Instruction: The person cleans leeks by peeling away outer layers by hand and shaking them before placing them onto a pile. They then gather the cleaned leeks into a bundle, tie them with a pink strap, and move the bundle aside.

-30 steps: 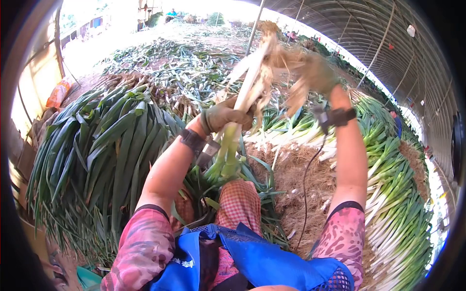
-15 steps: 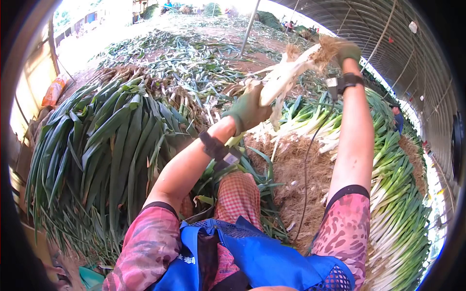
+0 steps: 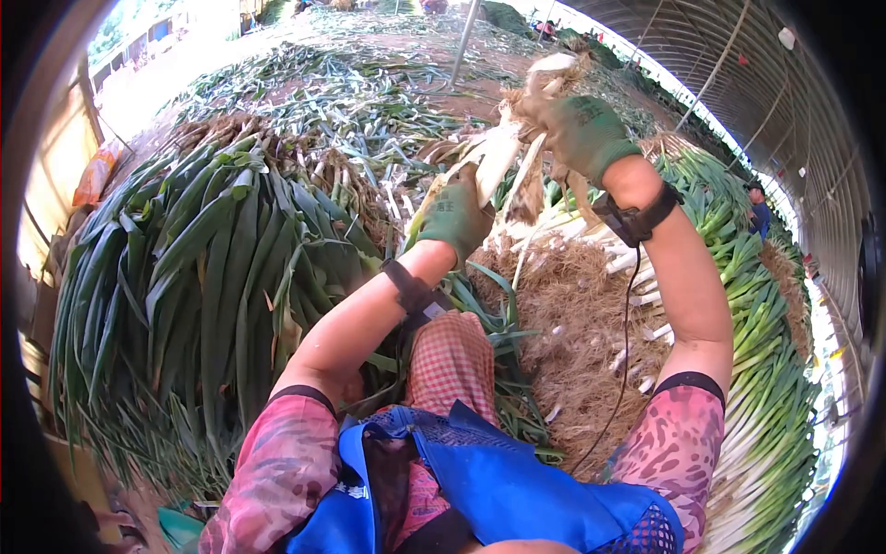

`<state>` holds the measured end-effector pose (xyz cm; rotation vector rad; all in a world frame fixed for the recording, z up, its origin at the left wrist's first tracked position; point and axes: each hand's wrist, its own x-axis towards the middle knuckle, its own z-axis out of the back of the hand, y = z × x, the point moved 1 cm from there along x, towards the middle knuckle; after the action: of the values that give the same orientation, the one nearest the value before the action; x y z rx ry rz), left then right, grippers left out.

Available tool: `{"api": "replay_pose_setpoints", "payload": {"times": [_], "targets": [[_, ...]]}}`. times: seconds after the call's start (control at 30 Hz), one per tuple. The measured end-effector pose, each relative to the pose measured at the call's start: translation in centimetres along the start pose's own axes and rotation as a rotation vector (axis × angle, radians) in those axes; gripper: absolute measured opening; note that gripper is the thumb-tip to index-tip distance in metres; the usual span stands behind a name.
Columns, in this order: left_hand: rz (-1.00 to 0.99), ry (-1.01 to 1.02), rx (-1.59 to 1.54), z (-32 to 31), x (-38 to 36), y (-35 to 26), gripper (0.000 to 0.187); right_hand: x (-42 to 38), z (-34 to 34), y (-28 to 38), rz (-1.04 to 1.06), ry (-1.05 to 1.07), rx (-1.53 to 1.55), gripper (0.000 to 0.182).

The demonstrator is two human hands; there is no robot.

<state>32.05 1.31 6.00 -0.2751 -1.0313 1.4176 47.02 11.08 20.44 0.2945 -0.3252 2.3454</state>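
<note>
In my left hand (image 3: 456, 214), wearing a green glove, the white stalk of a leek (image 3: 499, 159) is gripped and held up in front of me. My right hand (image 3: 589, 138), gloved as well, has its fingers curled round pale, torn outer leaves (image 3: 528, 189) near the root end. Those strips hang down between the two hands, and the right hand's fingertips are partly hidden and slightly blurred. Below lies a heap of brown leek roots (image 3: 581, 360). To the left stands a big pile of untrimmed leeks (image 3: 212, 268) with long dark green leaves.
Rows of cleaned leeks (image 3: 738, 397) curve along the right side. Leaf scraps (image 3: 351, 111) cover the ground ahead. A metal pole (image 3: 466, 42) rises there. Another person (image 3: 759, 210) is at the far right. A cable (image 3: 620, 388) hangs from my right wrist.
My right hand has come down and left, closer to my left hand, with pale leaf strips now peeling away from the stalk. My left hand has shifted slightly left.
</note>
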Motion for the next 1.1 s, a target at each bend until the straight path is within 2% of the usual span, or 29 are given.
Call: {"api": "replay_pose_setpoints", "payload": {"times": [0.03,0.1,0.17,0.23,0.27,0.3,0.37,0.4,0.43,0.47,0.53,0.57,0.6,0.63,0.7,0.73,0.77,0.8,0.83,0.9,0.97,1.0,1.07,1.1], "targets": [[-0.007,-0.007,-0.012,-0.3,0.1,0.3,0.049,0.1,0.2,0.8,0.103,-0.070,-0.009,0.040],[-0.031,-0.027,-0.035,-0.6,0.3,0.6,0.051,-1.1,1.4,1.8,0.348,-0.281,-0.427,0.033],[-0.069,-0.038,-0.059,-0.8,0.3,0.8,0.056,0.5,3.5,-0.1,-0.073,-0.290,-0.366,0.026],[-0.037,-0.023,-0.098,0.0,-0.2,1.1,0.053,-0.2,7.0,-4.0,-0.319,-0.592,-0.239,0.026],[-0.020,-0.017,-0.115,0.6,-0.4,1.5,0.052,0.2,8.1,-6.7,-0.524,-0.684,-0.218,0.029],[-0.097,-0.103,-0.218,0.1,-0.1,2.6,0.051,-1.5,9.6,-5.6,-0.670,-0.657,-0.129,0.034],[-0.049,-0.066,-0.291,0.4,0.6,3.2,0.051,-2.1,6.6,-9.4,-0.240,-0.351,-0.214,0.040],[-0.027,-0.050,-0.328,0.5,0.9,3.3,0.051,-2.6,5.6,-7.9,-0.143,-0.279,0.055,0.042],[-0.147,-0.097,-0.296,0.9,0.9,3.1,0.050,-3.1,4.6,-6.3,-0.070,-0.190,0.331,0.045],[-0.140,-0.072,-0.285,0.9,0.9,2.9,0.050,-4.3,3.0,-0.2,-0.115,-0.168,0.917,0.047],[-0.125,-0.011,-0.257,0.6,0.8,2.7,0.051,-4.4,1.5,4.7,-0.053,0.072,1.021,0.046],[-0.176,-0.020,-0.278,0.4,0.7,3.1,0.053,-3.4,-0.4,4.7,-0.088,0.171,1.002,0.043],[-0.227,-0.032,-0.298,0.0,0.9,3.8,0.054,-2.2,-2.7,4.2,-0.119,0.270,0.979,0.040],[-0.279,-0.047,-0.318,0.2,0.9,4.0,0.055,-1.7,-3.4,4.8,0.088,0.079,0.921,0.033],[-0.314,-0.016,-0.432,0.9,0.8,4.6,0.056,-1.0,-2.9,4.3,-0.023,0.014,0.877,0.023],[-0.089,0.163,-0.551,1.8,0.8,4.1,0.055,-0.5,-2.6,3.8,-0.079,-0.018,0.853,0.018],[-0.138,0.174,-0.587,2.0,1.0,4.4,0.054,0.5,-1.8,1.6,0.056,-0.182,0.368,0.011],[-0.188,0.186,-0.622,2.3,1.1,4.9,0.053,1.4,-1.0,-0.6,0.095,-0.398,-0.139,0.007],[-0.158,0.214,-0.621,2.6,1.0,5.2,0.051,1.4,0.8,-2.9,0.150,-0.579,-0.510,0.004],[-0.102,0.270,-0.619,3.7,0.9,5.8,0.048,1.8,2.6,-16.4,-0.035,-0.741,-0.343,0.012],[-0.074,0.173,-0.710,5.4,1.4,6.7,0.036,-1.0,3.5,-18.5,-0.430,-0.774,0.488,0.018],[-0.030,0.101,-0.703,6.3,2.1,7.3,0.032,-5.1,4.7,-14.0,-0.544,-0.778,0.940,0.025],[-0.068,0.040,-0.656,9.4,5.1,8.3,0.026,-10.3,2.0,-8.2,-0.561,-0.575,0.856,0.027],[-0.090,-0.026,-0.682,11.1,6.6,8.3,0.025,-13.5,-4.3,-14.7,-0.654,-0.206,0.543,0.027]]}}
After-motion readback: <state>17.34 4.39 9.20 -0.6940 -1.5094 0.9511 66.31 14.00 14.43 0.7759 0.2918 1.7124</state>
